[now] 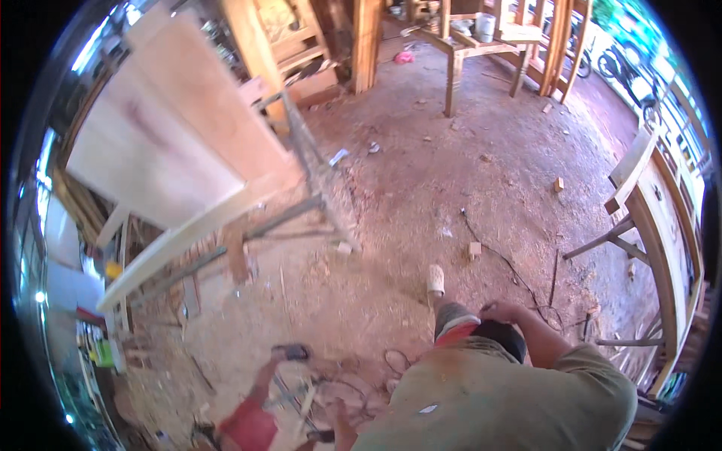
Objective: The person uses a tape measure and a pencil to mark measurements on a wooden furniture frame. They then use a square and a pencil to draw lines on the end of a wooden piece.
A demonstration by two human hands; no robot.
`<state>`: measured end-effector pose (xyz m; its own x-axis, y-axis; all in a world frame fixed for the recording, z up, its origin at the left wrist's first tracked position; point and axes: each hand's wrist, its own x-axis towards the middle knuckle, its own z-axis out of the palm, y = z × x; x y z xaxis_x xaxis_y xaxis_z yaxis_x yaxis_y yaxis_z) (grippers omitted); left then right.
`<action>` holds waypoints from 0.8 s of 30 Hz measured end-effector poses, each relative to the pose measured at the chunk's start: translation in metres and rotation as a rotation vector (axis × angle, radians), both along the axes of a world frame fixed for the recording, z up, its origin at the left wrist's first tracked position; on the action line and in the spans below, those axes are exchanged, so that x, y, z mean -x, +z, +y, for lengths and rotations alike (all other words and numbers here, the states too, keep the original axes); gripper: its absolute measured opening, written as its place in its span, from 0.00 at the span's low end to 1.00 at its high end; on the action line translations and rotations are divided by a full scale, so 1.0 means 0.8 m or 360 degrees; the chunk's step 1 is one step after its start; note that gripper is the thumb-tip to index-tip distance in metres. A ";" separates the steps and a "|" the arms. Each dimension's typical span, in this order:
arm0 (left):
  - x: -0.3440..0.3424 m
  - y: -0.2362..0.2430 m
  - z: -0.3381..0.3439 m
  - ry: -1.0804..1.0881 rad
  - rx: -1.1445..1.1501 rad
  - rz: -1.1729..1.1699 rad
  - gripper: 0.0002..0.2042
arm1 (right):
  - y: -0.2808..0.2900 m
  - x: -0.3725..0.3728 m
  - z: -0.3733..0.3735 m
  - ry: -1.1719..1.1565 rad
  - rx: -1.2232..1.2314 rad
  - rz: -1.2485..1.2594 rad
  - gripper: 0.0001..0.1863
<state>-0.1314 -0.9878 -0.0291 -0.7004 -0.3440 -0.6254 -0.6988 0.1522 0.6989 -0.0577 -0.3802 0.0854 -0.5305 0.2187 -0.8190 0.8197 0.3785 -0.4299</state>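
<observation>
My torso in a greenish-brown shirt [489, 402] fills the lower right, with one foot [435, 279] stepping forward on the dusty floor. My right arm bends in from the right, and my right hand [499, 310] is beside the dark side of my shorts [505, 340]. Its fingers are loosely bent, and no object shows in them. My left hand [338, 416] shows low in the picture, left of the shirt, small and soft in detail. The fingers look apart, with nothing visible in them. A black cable [500, 255] lies on the floor ahead of my right hand.
Pale wooden panels [180, 120] rest on a trestle [320, 199] at left. A person in red [248, 430] is low at left. A wooden table [481, 50] stands at the back, a long wooden piece [658, 240] on supports at right. Wood blocks [474, 249] and shavings litter the floor.
</observation>
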 end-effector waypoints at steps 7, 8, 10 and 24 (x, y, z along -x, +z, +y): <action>0.250 -0.073 0.251 -0.2391 0.0449 0.0054 0.13 | -0.037 0.120 0.155 -0.0195 -0.0095 0.0011 0.26; 0.290 -0.071 0.316 -0.1482 0.0275 -0.0620 0.14 | -0.046 0.138 0.187 -0.0173 -0.0236 0.0038 0.25; 0.394 -0.041 0.418 -0.2554 0.0825 0.0351 0.20 | -0.038 0.189 0.237 -0.0065 -0.0336 0.0243 0.23; 0.794 -0.116 0.618 -0.1235 0.0589 -0.0278 0.20 | -0.120 0.486 0.485 -0.0600 -0.0097 -0.0146 0.22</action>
